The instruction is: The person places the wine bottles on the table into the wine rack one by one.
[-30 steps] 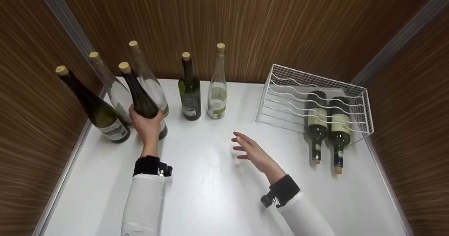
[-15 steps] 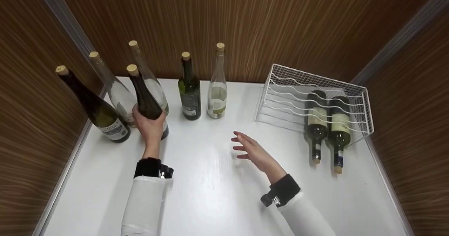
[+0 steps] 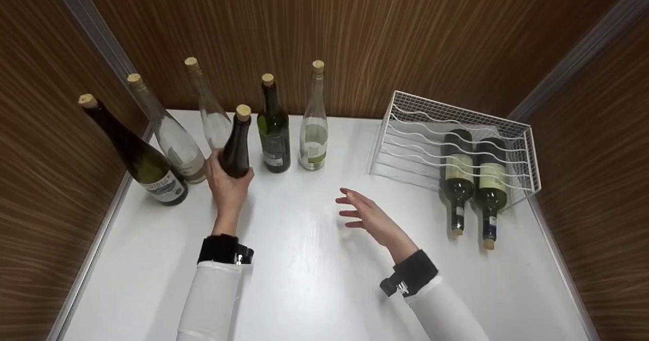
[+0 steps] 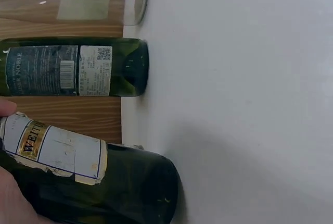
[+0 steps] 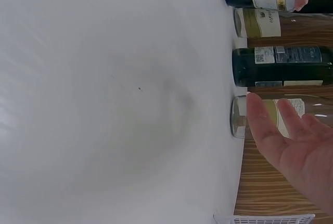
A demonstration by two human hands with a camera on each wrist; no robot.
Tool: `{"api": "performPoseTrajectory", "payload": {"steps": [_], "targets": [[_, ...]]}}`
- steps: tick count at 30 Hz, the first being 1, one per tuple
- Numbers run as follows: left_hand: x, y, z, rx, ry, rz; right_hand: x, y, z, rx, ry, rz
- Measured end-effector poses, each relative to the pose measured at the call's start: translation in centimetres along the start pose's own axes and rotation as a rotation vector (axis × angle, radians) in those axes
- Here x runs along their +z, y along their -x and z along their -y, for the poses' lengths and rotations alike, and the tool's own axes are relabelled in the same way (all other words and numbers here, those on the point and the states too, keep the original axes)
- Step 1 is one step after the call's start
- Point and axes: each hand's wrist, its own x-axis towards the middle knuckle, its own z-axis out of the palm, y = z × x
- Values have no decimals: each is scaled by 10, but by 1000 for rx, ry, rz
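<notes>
My left hand (image 3: 229, 189) grips a dark green wine bottle (image 3: 236, 148) around its body, cork end up. In the left wrist view this bottle (image 4: 132, 182) leans compared with the others, and its pale label (image 4: 62, 151) shows beside the fingers. A clear bottle (image 3: 212, 115) stands just behind it, its lower part hidden. To its right are an upright green bottle (image 3: 274, 136) and another clear bottle (image 3: 314, 141). My right hand (image 3: 377, 222) holds nothing, its fingers spread and relaxed, over the middle of the white table (image 3: 299, 280).
On the left stand a tall dark bottle (image 3: 144, 161) and a clear one (image 3: 177, 146), both corked. A white wire rack (image 3: 461, 109) occupies the back right, where two dark bottles (image 3: 459, 186) lie with necks toward me. Wood-grain panels (image 3: 355, 37) enclose the table.
My left hand has carried the dark green bottle rightward, away from the left group and close to the standing green bottle. The bottle has become more upright. My right hand has hardly moved.
</notes>
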Motion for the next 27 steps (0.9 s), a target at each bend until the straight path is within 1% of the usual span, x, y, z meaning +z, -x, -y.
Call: {"api": "performPoseTrajectory", "payload": {"steps": [2,5,9,13,16,19,27], "targets": [[1,4,-1,31,-37,15,-1,0,1,5,9,5],[2,9,-4,101,-78,36,-4,1,4,5,19,12],[6,16,-6,225,-85,64,-6,2,7,8,5,16],[10,23,-9,328,-144,109,-9,3,11,13,-25,18],[13,29,-13,382,-196,148,-11,3,12,14,-50,14],[15,35,-16,424,-235,179,-14,4,12,11,-74,10],[24,50,-23,542,-303,247,-16,4,14,11,-136,11]]}}
